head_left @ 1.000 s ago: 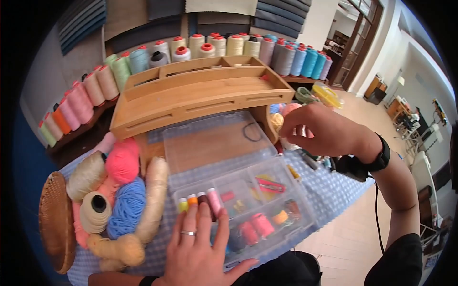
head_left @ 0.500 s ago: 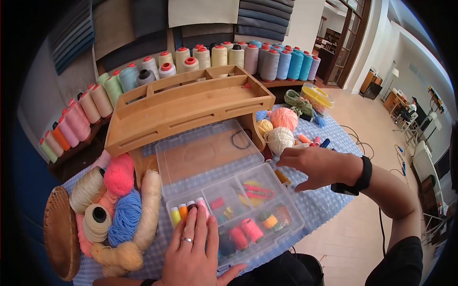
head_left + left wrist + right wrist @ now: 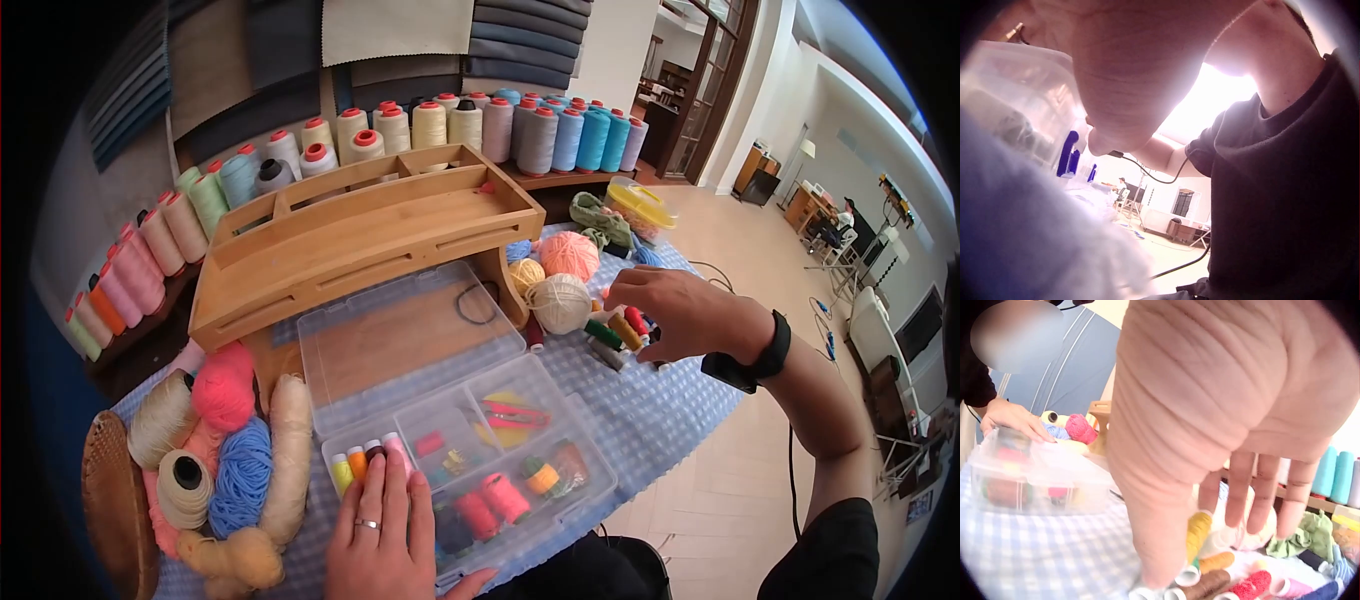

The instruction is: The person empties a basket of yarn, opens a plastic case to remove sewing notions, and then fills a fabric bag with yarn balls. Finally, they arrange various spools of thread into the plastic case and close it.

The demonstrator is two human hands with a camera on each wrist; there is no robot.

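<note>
My left hand lies flat with straight fingers over the near-left compartment of a clear plastic box. Its fingertips are at a row of small thread spools: yellow, orange, dark brown and pink. My right hand hangs over a loose heap of thread spools, fingers pointing down and the thumb apart from them. Close by the thumb are a mustard spool, a brown spool and a red spool. Green and grey spools lie beside them.
A wooden organizer stands behind the box's raised lid. Yarn balls sit to its right, near a yellow-lidded tub. At left are yarn skeins and a wicker basket. Large thread cones line the back shelf.
The right hand dropped toward the table beside the box, then moved right over the spool heap. The mustard spool, earlier near the box, now lies among the others. The left hand stayed on the box.
</note>
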